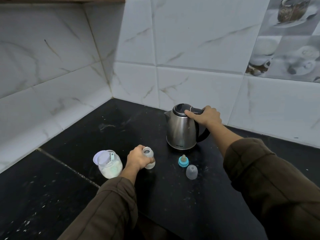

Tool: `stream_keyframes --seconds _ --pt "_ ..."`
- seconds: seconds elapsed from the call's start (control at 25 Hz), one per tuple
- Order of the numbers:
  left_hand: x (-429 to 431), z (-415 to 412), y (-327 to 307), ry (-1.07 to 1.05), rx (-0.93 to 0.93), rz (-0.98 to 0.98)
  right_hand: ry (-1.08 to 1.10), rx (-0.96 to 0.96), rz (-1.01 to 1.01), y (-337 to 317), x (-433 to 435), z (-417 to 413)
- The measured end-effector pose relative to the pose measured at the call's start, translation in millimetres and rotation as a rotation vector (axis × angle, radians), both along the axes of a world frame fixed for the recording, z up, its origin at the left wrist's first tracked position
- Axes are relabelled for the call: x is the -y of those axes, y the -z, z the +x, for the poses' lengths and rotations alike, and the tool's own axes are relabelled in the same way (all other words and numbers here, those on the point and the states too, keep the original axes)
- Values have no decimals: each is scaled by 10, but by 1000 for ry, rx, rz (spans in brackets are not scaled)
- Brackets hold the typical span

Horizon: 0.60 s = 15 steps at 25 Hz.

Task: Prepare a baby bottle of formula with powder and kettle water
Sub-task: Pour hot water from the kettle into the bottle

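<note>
— Hands?
— Right hand [204, 116] curled round kettle [181, 130] handle, kettle standing. Left hand [137, 158] grips open bottle [148, 153], front-left of kettle. Powder jar [110, 168] farther left of kettle.
— Step?
— Water, likely. Next: lift, tip spout over bottle mouth, slowly.

Much of the bottle [150, 157] is covered by the left hand [136, 159]. The handle [202, 135] of the kettle [181, 127] is partly hidden under the right hand [207, 116]. The lettering [180, 145] on the kettle is too small to be read. The left sleeve [107, 208] and the right sleeve [270, 187] are cut off at the lower edge.
</note>
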<state>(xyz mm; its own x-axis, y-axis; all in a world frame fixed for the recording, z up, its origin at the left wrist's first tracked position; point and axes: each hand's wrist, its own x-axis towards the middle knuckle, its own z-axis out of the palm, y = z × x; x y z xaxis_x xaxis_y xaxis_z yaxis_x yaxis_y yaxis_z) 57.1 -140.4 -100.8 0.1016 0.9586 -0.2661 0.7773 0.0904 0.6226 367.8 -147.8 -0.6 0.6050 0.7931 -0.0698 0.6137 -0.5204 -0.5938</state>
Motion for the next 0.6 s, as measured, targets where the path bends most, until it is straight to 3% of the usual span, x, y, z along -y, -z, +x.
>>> stream_keyframes --seconds 0.32,0.6 --pt "-70 283 -125 -74 194 171 -65 -250 130 95 150 159" --pt "-353 469 -262 -62 332 201 55 -344 317 226 171 31"
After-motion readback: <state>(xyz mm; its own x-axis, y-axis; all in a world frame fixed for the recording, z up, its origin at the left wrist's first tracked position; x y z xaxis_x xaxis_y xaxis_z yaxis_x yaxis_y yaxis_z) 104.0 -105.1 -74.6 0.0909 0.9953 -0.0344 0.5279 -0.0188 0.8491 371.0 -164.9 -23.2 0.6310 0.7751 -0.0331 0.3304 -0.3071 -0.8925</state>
